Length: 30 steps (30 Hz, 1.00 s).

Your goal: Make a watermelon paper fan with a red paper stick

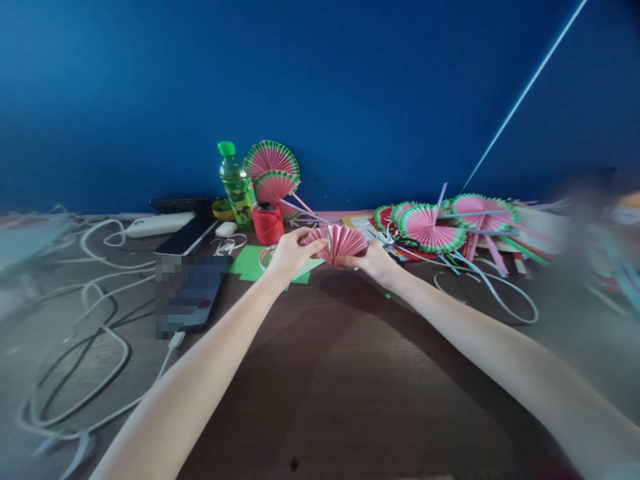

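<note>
A pleated pink paper fan (341,244) is spread between my two hands, above the far part of the dark table. My left hand (294,252) grips its left side, with the thumb across the folds. On the opposite side my right hand (373,260) holds the lower right folds, its fingers partly hidden beneath the paper. Green paper sheets (247,262) lie just left of my left hand, with a roll of tape partly behind it. Scissors (384,237) rest on the table just beyond my right hand.
Finished pink-and-green fans (433,228) are piled at the right; more fans (273,160) lean on the blue wall. A green-capped bottle (236,183) stands beside a red round item (269,223). A phone (200,293), a power bank (161,225) and looped white cables (125,353) cover the left.
</note>
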{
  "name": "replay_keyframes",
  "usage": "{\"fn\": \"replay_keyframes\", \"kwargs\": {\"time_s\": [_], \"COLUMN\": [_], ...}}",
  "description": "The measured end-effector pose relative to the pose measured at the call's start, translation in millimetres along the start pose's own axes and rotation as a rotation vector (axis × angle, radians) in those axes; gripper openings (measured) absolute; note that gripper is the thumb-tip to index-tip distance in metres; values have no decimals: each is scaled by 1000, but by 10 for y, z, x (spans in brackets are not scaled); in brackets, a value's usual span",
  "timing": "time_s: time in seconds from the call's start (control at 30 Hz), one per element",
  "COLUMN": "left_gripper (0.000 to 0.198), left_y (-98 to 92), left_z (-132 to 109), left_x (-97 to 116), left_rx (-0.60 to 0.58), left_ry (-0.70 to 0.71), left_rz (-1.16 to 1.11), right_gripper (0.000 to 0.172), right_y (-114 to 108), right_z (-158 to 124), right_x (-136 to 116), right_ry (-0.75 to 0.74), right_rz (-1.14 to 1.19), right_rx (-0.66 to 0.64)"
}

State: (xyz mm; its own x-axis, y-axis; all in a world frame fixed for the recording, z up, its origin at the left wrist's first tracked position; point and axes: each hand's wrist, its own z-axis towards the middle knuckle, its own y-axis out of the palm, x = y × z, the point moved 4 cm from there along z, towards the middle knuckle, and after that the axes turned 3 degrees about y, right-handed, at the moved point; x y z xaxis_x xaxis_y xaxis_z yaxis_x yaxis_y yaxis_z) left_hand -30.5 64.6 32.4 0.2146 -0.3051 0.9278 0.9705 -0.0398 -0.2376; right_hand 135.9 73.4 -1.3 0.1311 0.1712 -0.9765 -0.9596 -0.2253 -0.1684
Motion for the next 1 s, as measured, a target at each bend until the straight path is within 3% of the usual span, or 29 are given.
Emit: {"fn": "replay_keyframes", "kwargs": {"time_s": [0.5,1.0], "left_gripper": [20,23], "left_y": [2,22], "left_z": [9,3], "left_x": [-10,24], "left_rx": [20,-3], "left_ry": [24,105], "left_rz": [19,201], "right_gripper": [24,20], "right_y": [51,45], "right_z": [3,-23], "right_x": [42,16], "right_ry": [21,-10], "right_rz": [171,-2], "right_rx": [-27,-24]}}
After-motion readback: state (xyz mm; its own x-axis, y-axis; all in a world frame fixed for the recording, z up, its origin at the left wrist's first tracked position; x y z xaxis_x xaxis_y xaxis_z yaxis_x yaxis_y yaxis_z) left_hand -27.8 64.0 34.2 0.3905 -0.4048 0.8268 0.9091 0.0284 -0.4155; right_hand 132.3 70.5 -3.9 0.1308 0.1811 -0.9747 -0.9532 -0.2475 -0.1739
